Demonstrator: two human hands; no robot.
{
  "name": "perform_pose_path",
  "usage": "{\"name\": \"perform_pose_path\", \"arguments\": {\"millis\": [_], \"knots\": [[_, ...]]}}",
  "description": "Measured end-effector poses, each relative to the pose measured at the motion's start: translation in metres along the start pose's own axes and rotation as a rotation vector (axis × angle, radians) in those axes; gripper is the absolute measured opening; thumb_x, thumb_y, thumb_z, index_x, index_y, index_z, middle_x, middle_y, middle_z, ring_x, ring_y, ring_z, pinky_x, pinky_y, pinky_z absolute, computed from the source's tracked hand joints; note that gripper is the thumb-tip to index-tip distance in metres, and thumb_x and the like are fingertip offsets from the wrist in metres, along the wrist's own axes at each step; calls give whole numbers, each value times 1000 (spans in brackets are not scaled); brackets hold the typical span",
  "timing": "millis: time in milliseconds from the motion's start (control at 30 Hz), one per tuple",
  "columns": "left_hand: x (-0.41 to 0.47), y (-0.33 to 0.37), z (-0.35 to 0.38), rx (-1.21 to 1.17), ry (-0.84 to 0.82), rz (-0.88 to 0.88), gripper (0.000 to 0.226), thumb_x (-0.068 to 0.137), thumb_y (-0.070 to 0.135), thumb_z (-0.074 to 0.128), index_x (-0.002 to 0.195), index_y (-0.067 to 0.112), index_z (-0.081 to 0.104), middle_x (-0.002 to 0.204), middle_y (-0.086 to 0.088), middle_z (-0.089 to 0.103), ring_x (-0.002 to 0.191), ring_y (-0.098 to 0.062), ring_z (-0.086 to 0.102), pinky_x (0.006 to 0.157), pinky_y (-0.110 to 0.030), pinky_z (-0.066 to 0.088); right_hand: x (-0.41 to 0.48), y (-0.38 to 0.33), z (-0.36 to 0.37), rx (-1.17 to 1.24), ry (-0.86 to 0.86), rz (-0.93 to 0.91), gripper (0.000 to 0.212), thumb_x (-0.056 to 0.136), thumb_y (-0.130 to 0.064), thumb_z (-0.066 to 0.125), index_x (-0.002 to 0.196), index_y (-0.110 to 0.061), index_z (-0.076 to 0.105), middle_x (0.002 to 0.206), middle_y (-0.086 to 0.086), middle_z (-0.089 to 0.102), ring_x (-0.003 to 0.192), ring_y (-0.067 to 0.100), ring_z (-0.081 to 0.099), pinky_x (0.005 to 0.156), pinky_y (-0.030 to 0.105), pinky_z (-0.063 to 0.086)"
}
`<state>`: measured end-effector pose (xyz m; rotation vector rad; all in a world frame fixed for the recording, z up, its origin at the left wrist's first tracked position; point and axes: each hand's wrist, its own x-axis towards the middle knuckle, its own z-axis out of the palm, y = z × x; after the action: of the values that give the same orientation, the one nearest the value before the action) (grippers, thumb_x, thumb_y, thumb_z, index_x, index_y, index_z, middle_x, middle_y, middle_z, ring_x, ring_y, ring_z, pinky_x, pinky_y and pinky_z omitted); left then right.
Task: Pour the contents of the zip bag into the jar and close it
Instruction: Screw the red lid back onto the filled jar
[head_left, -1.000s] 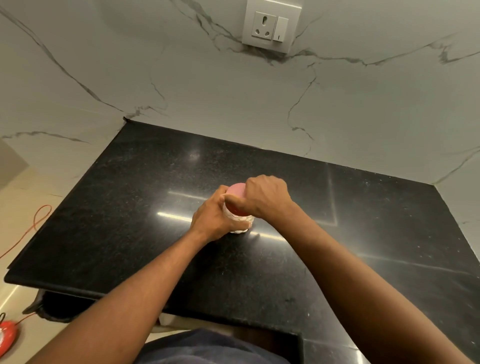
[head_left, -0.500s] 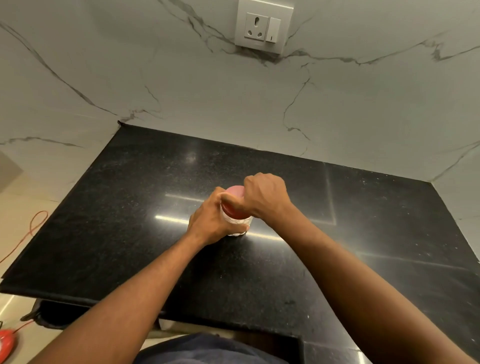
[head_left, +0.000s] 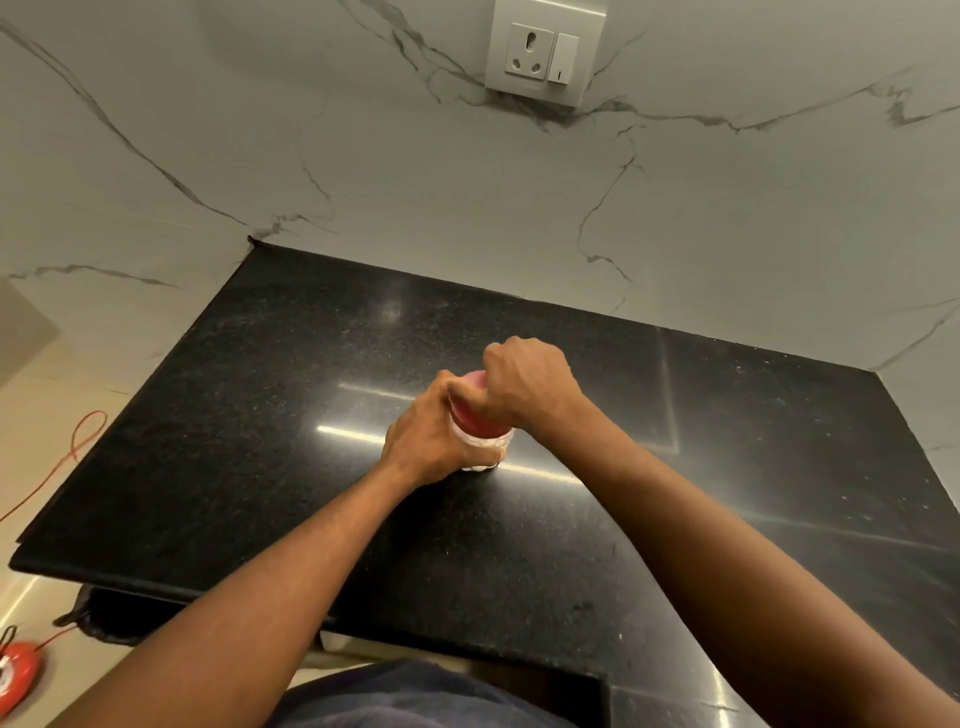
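Note:
A small clear jar (head_left: 484, 444) with pale contents stands upright near the middle of the black counter (head_left: 260, 415). Its red lid (head_left: 475, 415) sits on top of it. My left hand (head_left: 431, 434) wraps around the jar's body from the left. My right hand (head_left: 524, 389) grips the lid from above and the right, covering most of it. No zip bag is in view.
A marble wall with a socket and switch plate (head_left: 545, 52) rises behind the counter. Left of the counter is a beige floor with an orange cable (head_left: 78, 441) and a red round object (head_left: 18, 670). The counter's front edge has a cut-out near my body.
Both hands stay on the jar and lid in the same spot. My right hand has turned slightly on the lid. The camera has tilted a little.

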<state>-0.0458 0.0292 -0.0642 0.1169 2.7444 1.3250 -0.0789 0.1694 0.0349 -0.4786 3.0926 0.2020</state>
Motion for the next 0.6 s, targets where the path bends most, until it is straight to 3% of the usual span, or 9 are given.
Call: {"name": "perform_pose_path", "arguments": {"millis": [67, 133, 200, 267, 367, 467, 600], "knots": [[0, 0, -1, -5, 7, 1, 91, 45, 73, 89, 116, 51, 37, 111, 21, 65, 99, -9, 65, 71, -31, 50, 0, 4, 1, -37, -11, 7, 75, 93, -83, 32, 69, -16, 55, 63, 2, 53, 64, 23, 60, 57, 32, 46], [1, 1, -1, 15, -4, 14, 90, 46, 71, 90, 115, 46, 37, 110, 17, 64, 97, -12, 66, 70, -32, 54, -7, 11, 4, 61, -57, -87, 68, 93, -80, 38, 110, -22, 69, 98, 6, 70, 85, 24, 67, 67, 33, 51], [2, 1, -1, 11, -4, 25, 92, 48, 69, 90, 119, 41, 38, 112, 14, 64, 97, -12, 67, 74, -35, 58, -13, 15, 4, 205, -194, -242, 65, 89, -66, 55, 148, -39, 48, 147, 5, 56, 117, 25, 62, 85, 37, 54], [2, -1, 0, -9, 17, 43, 90, 49, 67, 91, 117, 40, 40, 110, 12, 65, 96, -11, 68, 75, -37, 60, -17, 16, -1, 274, -294, -306, 78, 82, -45, 70, 154, -45, 39, 161, 3, 39, 131, 27, 53, 95, 38, 53], [1, -3, 2, -16, 29, 40, 86, 47, 65, 92, 109, 44, 38, 109, 13, 63, 96, -11, 66, 72, -35, 59, -19, 13, -9, 306, -283, -303, 79, 78, -22, 75, 149, -43, 48, 156, 4, 45, 127, 25, 56, 95, 37, 55], [0, -4, 4, 2, 25, 25, 86, 45, 68, 91, 105, 43, 35, 105, 14, 61, 92, -10, 65, 68, -32, 56, -16, 7, -15, 252, -228, -294, 71, 79, -26, 75, 147, -36, 55, 136, 3, 63, 111, 22, 64, 85, 34, 58], [0, -5, 5, 41, 24, 27, 89, 46, 75, 87, 109, 46, 32, 105, 16, 58, 90, -9, 64, 64, -28, 49, -10, 4, -13, 220, -201, -287, 68, 82, -34, 76, 148, -29, 57, 120, 3, 73, 92, 17, 63, 69, 25, 44]]}}
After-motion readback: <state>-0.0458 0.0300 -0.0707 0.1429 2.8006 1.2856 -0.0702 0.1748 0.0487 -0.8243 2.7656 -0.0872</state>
